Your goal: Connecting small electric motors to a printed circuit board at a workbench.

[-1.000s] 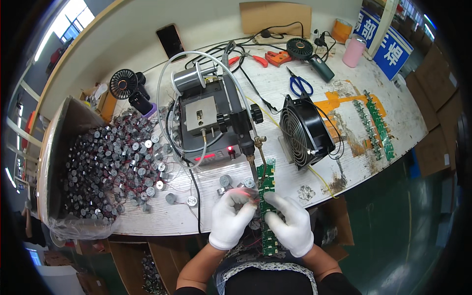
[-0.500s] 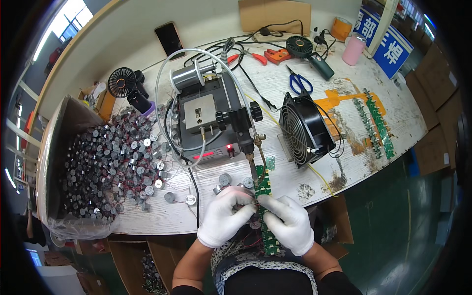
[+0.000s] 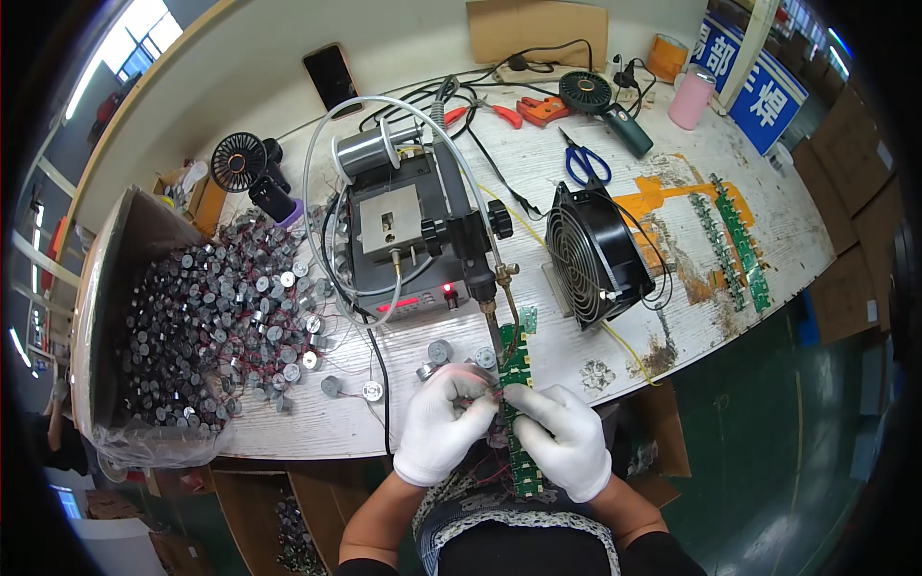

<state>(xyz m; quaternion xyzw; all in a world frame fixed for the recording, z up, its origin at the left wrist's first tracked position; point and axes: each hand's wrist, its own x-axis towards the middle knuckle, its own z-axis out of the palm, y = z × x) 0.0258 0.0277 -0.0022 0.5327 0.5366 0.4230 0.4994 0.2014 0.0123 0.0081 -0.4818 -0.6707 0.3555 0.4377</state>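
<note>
Head cam: R hand [image 3: 562,432] pinching PCB [image 3: 516,363], upper end by iron [image 3: 492,326], lower end past bench [image 3: 322,427] edge; L hand [image 3: 444,422] at PCB's L side, fingers curled, can't tell what's gripped; motors [image 3: 226,326] piled L, fan [image 3: 600,254] on R

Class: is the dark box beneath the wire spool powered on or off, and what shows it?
On: the dark box has a red light and a red display glowing on its front.
</note>
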